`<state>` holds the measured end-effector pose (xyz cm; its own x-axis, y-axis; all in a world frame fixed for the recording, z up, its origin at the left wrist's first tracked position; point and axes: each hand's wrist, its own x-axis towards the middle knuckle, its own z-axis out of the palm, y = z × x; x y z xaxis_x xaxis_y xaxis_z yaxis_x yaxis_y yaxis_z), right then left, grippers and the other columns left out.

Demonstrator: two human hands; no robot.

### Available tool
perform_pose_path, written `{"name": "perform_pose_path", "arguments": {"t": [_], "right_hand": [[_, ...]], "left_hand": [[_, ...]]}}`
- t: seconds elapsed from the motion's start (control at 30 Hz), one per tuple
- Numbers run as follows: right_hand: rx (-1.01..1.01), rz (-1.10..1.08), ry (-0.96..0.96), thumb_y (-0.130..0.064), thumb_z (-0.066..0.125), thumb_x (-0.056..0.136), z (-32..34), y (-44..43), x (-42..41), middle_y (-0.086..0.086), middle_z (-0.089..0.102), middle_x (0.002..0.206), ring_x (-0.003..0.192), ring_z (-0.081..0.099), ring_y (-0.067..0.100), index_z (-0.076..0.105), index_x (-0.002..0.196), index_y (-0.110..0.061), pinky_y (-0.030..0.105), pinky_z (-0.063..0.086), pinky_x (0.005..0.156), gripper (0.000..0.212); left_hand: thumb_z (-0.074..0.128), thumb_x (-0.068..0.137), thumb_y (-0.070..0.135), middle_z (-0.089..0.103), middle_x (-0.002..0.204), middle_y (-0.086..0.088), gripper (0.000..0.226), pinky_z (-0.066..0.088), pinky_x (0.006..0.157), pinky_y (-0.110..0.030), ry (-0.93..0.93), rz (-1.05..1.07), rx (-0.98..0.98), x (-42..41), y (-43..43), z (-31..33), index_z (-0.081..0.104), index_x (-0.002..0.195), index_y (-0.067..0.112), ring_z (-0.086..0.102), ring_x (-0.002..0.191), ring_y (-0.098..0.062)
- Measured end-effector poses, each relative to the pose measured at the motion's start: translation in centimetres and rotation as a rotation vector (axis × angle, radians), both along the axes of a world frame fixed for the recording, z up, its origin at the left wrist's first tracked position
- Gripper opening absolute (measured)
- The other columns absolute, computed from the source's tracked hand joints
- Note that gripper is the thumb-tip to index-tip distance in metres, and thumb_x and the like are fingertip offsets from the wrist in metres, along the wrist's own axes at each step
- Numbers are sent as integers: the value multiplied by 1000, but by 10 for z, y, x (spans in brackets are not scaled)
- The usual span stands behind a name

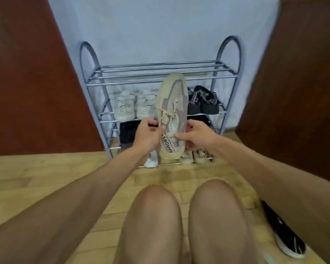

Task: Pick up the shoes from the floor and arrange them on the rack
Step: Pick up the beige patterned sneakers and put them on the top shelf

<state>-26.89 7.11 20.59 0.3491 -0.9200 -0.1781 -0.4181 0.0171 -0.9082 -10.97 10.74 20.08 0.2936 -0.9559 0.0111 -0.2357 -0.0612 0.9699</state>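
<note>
A beige knit sneaker [172,103] with grey and red patches is held in the air in front of the grey metal shoe rack [156,70], toe pointing up toward the top shelf. My left hand [147,135] pinches its laces near the knot. My right hand [195,135] grips the heel end from the right side. The rack's second shelf carries a white pair [133,107] on the left and a black pair [204,101] on the right. The lower shelves hold more shoes, partly hidden behind my hands. A black sneaker with a white sole [284,231] lies on the floor under my right forearm.
Brown wooden panels [31,82] stand on both sides of the rack, with a pale blue wall [151,25] behind it. The floor is light wood parquet [46,172]. My bare knees [179,216] fill the lower middle of the view.
</note>
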Motion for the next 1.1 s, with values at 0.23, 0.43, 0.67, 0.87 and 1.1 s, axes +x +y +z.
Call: {"name": "perform_pose_path", "arguments": {"t": [0.23,0.43,0.67,0.87,1.1], "right_hand": [[117,-257,-154,-14,69,86,-15,9,-138,2,76,78,67,73,19,67,107,-9,38,62,71,22],[214,-400,-73,-11,69,85,-43,34,-227,10,73,102,87,72,29,64,117,-8,39,61,74,32],[354,-404,-22,-13,68,86,-92,60,-261,11,70,113,90,70,26,61,124,-10,39,61,78,38],[476,-530,-379,-33,67,88,-151,110,-278,5,68,99,83,68,18,58,118,-8,34,57,82,40],[538,-657,678,-29,59,90,-263,201,-311,15,50,132,120,49,33,45,134,-7,43,44,98,51]], "left_hand": [[62,87,38,68,114,-3,36,56,80,-40,-11,-324,215,-123,-27,4,57,121,25,66,96,-22],[70,81,8,65,117,-10,63,58,79,-40,23,-496,455,-211,-16,-42,45,137,23,65,103,-28],[73,73,-6,71,105,-14,39,62,66,-35,144,-507,669,-242,5,-103,64,110,2,68,93,-28],[73,72,-8,71,90,-14,33,61,63,-32,103,-518,672,-242,29,-130,65,103,1,70,80,-28],[74,71,-8,71,85,-11,25,59,52,-24,-60,-543,675,-221,42,-139,66,86,10,69,77,-22]]}}
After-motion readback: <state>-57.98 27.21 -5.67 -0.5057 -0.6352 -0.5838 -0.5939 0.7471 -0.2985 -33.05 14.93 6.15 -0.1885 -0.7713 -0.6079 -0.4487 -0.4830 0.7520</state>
